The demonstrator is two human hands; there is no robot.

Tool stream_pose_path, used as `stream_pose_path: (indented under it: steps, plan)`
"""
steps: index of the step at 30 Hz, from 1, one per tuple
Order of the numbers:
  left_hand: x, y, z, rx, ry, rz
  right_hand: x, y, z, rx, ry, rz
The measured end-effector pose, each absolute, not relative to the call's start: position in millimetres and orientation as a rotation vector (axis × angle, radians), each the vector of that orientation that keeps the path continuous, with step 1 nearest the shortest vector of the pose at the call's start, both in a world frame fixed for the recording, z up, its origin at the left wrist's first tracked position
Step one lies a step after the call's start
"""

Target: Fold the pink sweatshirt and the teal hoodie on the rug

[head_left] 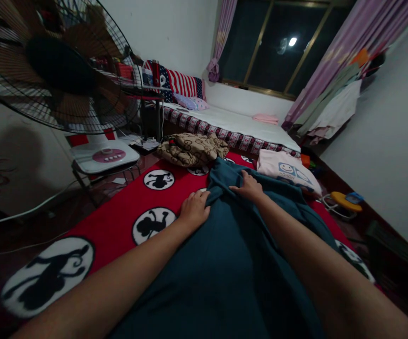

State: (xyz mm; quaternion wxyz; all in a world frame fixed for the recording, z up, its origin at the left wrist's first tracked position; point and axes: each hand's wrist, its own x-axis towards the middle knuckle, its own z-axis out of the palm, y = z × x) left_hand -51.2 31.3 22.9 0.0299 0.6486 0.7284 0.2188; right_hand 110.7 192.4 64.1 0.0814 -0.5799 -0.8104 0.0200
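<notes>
A large dark teal cloth, perhaps a garment, stretches over the red bed cover from my body toward the far end. Its upper part is creased and folded. My left hand is at the cloth's left edge, fingers curled over it and closed on the fabric. Farther out, my right hand rests on the cloth near a fold, with thumb and fingers apart. Beyond the hands lies a crumpled brown patterned cloth. To the right is a pale pink folded garment with a smiling-face print.
A big fan stands close on the left, above a white base. A second bed lies under the window. Clothes hang along the right wall, and a yellow stool sits below them.
</notes>
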Motion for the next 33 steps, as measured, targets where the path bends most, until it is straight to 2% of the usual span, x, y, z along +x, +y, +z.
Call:
stream_pose_path:
  steps: [4,7,10,13,22,27,33]
  plan:
    - [-86,-5,50,1.943,2.106,0.204,110,195,53,-1.95,-2.38,0.01]
    - [-117,-44,63,1.882,1.814,0.045,115,191,53,-1.946,-2.374,-0.043]
    - [-133,-81,68,1.809,1.72,0.087,118,188,57,-1.921,-2.417,-0.045]
    - [-129,-104,79,1.744,1.713,0.225,119,191,69,-1.894,-2.363,0.081]
    - [-46,-108,150,1.785,1.413,0.558,148,222,130,-1.863,-1.95,0.101]
    - [-1,-101,127,1.882,1.321,0.451,179,225,124,-1.978,-1.891,0.017]
    - [29,-99,79,1.87,1.254,0.219,212,218,78,-2.192,-1.859,0.018]
